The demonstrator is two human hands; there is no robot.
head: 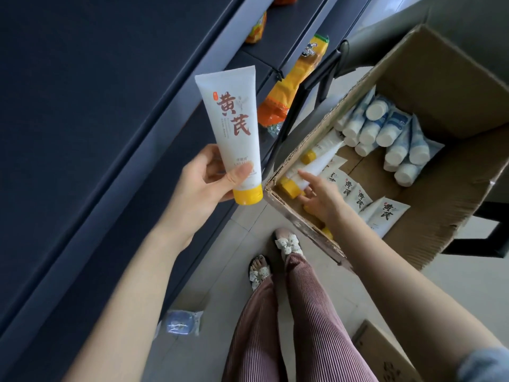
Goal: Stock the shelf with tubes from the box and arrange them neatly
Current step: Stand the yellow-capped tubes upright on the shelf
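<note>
Your left hand [203, 177] is closed around a white tube [231, 128] with a yellow cap, thumb across its lower front, holding it cap-down in front of the dark shelf [82, 133]. The broad shelf board beside it is bare and matte – only further along, on the lower boards, do orange snack packs [292, 84] lie.

Your right hand [319, 194] is down in the cardboard box [440, 78], fingers spread and laid on another white tube [316, 166] near the box's near corner; whether they have actually closed on it, I cannot tell. More yellow-capped tubes lie flat along that side, printed faces up, and a cluster of white-and-blue tubes [385, 128] is piled toward the far wall. The box sits raised on a dark frame, just beside the shelf's end.

Under you the floor [220, 244] is pale grey tile. A small blue packet [180, 322] lies on it at the foot of the shelf, and the corner of a second carton [382, 354] shows at lower right – beside your striped trousers and flowered sandals.
</note>
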